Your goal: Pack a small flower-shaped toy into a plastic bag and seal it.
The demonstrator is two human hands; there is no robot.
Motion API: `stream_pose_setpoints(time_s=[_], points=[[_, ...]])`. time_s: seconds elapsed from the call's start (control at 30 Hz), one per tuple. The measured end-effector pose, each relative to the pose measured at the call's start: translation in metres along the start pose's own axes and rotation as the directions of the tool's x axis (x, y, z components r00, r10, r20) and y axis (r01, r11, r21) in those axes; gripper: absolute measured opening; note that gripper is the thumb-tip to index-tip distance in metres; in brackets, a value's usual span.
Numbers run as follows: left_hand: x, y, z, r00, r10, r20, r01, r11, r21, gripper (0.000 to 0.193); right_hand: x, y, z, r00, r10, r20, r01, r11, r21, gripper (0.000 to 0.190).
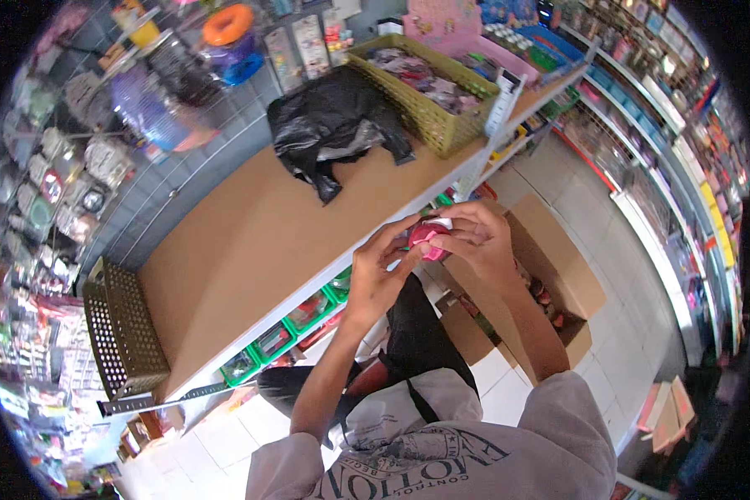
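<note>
Between my two hands, in front of the shelf's edge, is a small round red and pink item [430, 240]; its exact kind cannot be told. My left hand [384, 262] grips it from the left with thumb and fingers. From the right, my right hand [480, 240] has its thumb on the item, and a small white piece [440, 222] shows by its fingers. Below and to the right stands an open cardboard box [556, 281] with small reddish items inside.
A black plastic bag [337, 125] lies on the brown shelf [275, 219] beside an olive basket [456, 134] of small packets. Another perforated basket [125, 331] stands at the shelf's left end. Green trays [275, 340] sit underneath. Stocked racks [650, 212] line the right side.
</note>
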State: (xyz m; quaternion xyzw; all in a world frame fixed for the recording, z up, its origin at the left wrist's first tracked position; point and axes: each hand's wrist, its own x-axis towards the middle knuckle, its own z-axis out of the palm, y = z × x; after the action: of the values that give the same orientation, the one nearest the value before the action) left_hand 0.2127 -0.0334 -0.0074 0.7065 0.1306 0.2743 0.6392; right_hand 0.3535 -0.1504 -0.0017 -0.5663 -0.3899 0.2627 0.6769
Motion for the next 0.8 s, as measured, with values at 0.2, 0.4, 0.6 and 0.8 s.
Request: stream_pose_setpoints(time_s=[0.2, 0.4, 0.6, 0.8], points=[[-0.011, -0.013, -0.023, 0.988, 0.039, -0.147, -0.049, 0.997, -0.066, 0.037, 0.007, 0.014, 0.038, 0.998, -0.056, 0.043, 0.046, 0.979, 0.197, 0.025], [-0.007, -0.001, -0.028, 0.983, 0.109, -0.144, -0.084, 0.982, 0.170, 0.035, 0.020, 0.037, 0.061, 0.982, 0.191, -0.012, -0.159, 0.848, 0.505, 0.030], [0.046, 0.043, -0.077, 0.838, 0.509, -0.195, -0.071, 0.457, 0.887, 0.033, 0.086, 0.024, 0.043, 0.816, 0.426, 0.389, -0.577, 0.617, 0.535, 0.024], [0.113, -0.004, -0.130, 0.921, 0.379, -0.093, 0.079, 0.054, 0.995, 0.025, 0.153, 0.027, 0.061, 0.872, 0.311, 0.378, -0.317, 0.947, -0.046, 0.027]])
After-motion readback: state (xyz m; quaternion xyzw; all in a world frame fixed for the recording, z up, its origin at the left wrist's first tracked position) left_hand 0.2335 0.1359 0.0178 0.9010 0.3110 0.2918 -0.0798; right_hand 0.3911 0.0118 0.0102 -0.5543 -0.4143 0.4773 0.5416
